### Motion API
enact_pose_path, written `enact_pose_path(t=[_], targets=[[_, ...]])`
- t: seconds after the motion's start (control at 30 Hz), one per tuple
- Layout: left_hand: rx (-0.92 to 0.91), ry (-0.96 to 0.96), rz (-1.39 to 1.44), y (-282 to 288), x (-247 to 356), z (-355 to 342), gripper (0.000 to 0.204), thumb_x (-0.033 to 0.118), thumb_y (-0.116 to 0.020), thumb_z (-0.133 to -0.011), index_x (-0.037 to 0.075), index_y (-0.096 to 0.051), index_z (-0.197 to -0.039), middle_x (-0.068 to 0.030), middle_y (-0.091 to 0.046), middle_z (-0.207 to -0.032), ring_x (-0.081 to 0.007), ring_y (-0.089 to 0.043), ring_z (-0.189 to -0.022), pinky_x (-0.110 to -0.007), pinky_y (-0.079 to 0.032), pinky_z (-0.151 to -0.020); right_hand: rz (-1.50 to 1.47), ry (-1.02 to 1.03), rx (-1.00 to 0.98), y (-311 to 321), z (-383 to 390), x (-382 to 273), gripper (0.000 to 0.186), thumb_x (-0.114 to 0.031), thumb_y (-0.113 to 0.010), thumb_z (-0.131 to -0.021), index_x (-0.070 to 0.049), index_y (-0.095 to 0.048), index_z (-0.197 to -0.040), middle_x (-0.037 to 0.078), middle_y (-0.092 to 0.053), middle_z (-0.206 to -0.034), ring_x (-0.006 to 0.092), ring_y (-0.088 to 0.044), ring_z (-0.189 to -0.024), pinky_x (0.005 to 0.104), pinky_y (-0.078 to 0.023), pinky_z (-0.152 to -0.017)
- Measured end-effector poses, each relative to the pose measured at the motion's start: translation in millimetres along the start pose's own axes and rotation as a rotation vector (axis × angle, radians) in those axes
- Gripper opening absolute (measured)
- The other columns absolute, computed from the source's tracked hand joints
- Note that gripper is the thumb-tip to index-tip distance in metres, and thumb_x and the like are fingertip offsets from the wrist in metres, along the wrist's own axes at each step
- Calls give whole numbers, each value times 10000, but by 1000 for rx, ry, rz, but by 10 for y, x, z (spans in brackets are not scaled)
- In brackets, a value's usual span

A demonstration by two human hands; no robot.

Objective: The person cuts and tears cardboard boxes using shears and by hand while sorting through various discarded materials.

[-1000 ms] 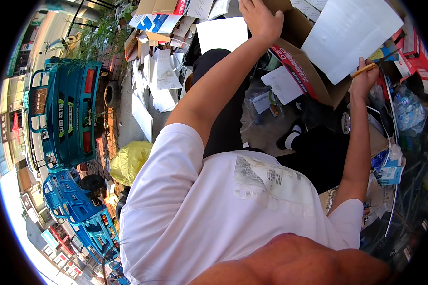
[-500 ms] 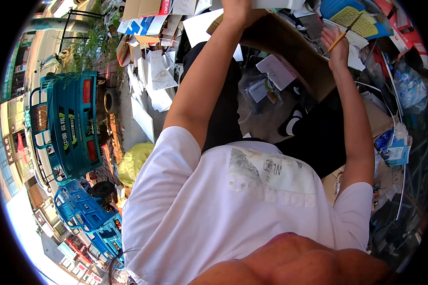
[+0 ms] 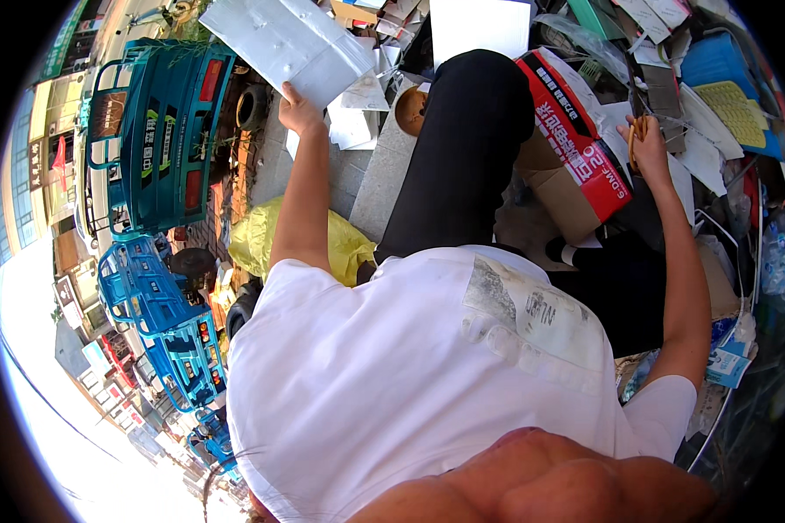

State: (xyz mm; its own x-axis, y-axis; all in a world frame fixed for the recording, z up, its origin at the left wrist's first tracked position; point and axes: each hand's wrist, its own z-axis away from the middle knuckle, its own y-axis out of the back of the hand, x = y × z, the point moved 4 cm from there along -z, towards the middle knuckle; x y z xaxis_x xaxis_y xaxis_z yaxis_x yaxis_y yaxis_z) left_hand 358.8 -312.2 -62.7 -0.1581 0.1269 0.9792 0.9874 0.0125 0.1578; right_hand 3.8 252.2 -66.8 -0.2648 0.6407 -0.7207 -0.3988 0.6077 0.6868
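Up at the left, my left hand (image 3: 298, 113) is closed on the edge of a large white sheet (image 3: 283, 48), which extends over scattered papers. Orange-handled scissors (image 3: 638, 132) are in my right hand (image 3: 651, 155), whose fingers wrap round the handles. Just left of that hand lies a red-and-white printed cardboard box (image 3: 584, 174) with brown sides, against my dark-trousered leg (image 3: 453, 148). Another white board (image 3: 480, 26) lies beyond the knee.
Paper, cardboard and plastic scrap surround me. A yellow bag (image 3: 253, 227) and round brown object (image 3: 412, 112) are left of my leg; a blue-and-yellow plastic item (image 3: 728, 109) is right. Teal (image 3: 148, 139) and blue (image 3: 161, 314) cargo vehicles stand at the left.
My left hand swung from top centre to the upper left with the white sheet. My right hand, still holding the scissors, moved down and right. The cardboard box now shows its printed side.
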Motion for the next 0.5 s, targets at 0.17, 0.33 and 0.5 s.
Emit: enact_pose_path(t=[0.17,0.33,0.5], targets=[[204,267,-419,1096,-959,-315,524,413,-515,-986,-91,-657,-997,-204,-693,-923,-343,-676,-741,-440,-537,-697,91,-27,-178,-209,29,67,416,-248,-743,-879,22,-517,-1101,172,-652,-1199,246,-638,-1080,347,-484,-932],[-93,997,-65,1197,-1655,-170,703,450,-515,-958,77,-253,-1494,-241,-370,-1466,-483,-487,-1221,-614,-432,-960,121,-24,-180,-245,63,55,452,-284,-752,-866,14,-510,-1103,171,-657,-1124,263,-651,-1025,359,-492,-884],[-443,639,-542,390,-951,-72,655,402,-603,-884,8,-469,-1390,-208,-519,-1326,-337,-550,-1121,-428,-462,-880,100,-8,-123,-76,-28,-50,422,-306,-753,-866,8,-547,-1058,148,-657,-1025,239,-644,-961,347,-485,-859]])
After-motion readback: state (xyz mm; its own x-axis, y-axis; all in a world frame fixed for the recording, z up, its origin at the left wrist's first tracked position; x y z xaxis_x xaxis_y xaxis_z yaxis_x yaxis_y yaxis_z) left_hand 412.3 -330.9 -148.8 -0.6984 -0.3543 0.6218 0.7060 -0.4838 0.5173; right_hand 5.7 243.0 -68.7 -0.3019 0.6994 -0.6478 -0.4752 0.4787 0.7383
